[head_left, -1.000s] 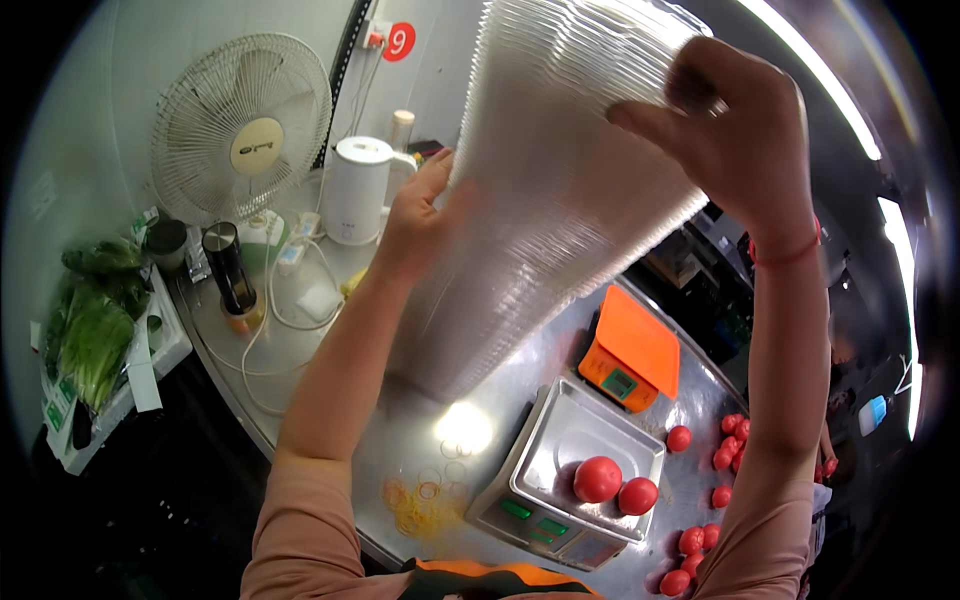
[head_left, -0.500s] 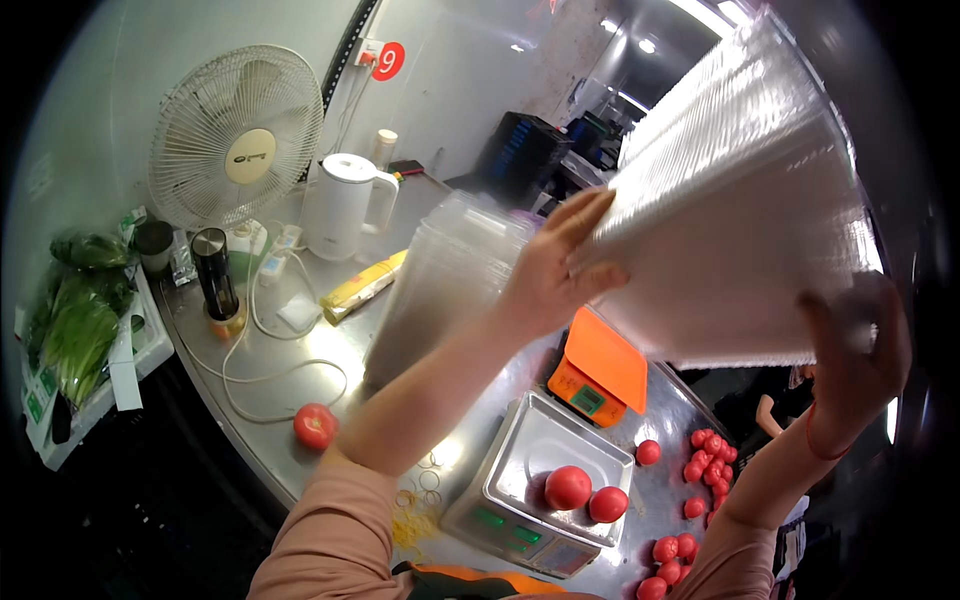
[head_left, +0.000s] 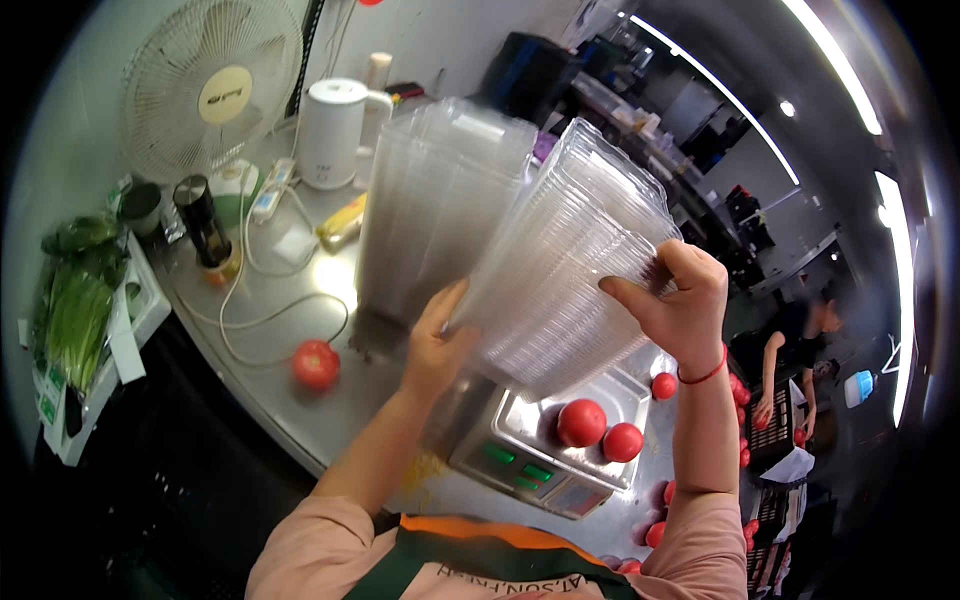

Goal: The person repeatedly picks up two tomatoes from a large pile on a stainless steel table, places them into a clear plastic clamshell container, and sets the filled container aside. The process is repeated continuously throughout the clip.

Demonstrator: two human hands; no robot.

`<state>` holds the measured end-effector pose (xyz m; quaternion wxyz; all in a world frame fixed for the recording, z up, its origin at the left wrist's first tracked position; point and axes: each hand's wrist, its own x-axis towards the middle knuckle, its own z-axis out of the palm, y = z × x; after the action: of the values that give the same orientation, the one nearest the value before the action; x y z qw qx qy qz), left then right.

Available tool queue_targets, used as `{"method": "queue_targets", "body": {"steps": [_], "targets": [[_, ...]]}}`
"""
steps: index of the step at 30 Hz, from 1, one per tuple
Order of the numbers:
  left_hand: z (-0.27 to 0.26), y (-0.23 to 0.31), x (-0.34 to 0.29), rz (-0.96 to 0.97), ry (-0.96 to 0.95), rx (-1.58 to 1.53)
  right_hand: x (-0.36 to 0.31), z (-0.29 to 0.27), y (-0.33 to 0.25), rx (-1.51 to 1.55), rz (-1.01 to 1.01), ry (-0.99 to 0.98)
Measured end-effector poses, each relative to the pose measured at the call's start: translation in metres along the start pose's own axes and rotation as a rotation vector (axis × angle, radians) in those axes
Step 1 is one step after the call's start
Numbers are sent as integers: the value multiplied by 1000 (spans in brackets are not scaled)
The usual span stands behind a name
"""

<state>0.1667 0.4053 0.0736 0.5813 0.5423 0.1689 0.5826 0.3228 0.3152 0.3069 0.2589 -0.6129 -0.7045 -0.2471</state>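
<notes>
A tall stack of clear plastic containers [head_left: 575,270] is held tilted between my two hands over the metal table. My left hand [head_left: 437,345] grips the stack low on its left side. On the upper right rim, my right hand [head_left: 685,300] is closed with the thumb on the near face; a red string circles that wrist. Just left of the held stack stands a second stack of clear containers [head_left: 430,215]. Below is a digital scale [head_left: 520,475], its metal pan bearing two tomatoes, a larger one [head_left: 582,423] and a smaller one [head_left: 623,442].
A single tomato [head_left: 316,366] lies near the table's left edge by a white cable [head_left: 228,345]. Behind are a white kettle [head_left: 332,135], a fan [head_left: 215,95] and a dark bottle [head_left: 203,222]. Leafy greens [head_left: 80,315] fill a box at left. More tomatoes and another person [head_left: 785,350] are at right.
The stack has come down and left from high on the right, tilting more upright. Both my hands moved with it, still holding it. The orange scale is now hidden.
</notes>
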Motion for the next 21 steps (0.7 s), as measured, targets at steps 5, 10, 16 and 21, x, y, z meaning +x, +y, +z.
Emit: {"method": "queue_targets", "body": {"steps": [5,10,16,21], "targets": [[-20,-44,-24,-108,193,-101,-29,45,-2,3,-51,15],[-30,-59,-30,-214,373,-94,-52,71,-10,3,-48,112],[-44,-70,-32,-255,391,-143,-74,94,-24,79,49,104],[-53,-88,-43,-340,358,-91,-102,140,-25,101,27,68]]}}
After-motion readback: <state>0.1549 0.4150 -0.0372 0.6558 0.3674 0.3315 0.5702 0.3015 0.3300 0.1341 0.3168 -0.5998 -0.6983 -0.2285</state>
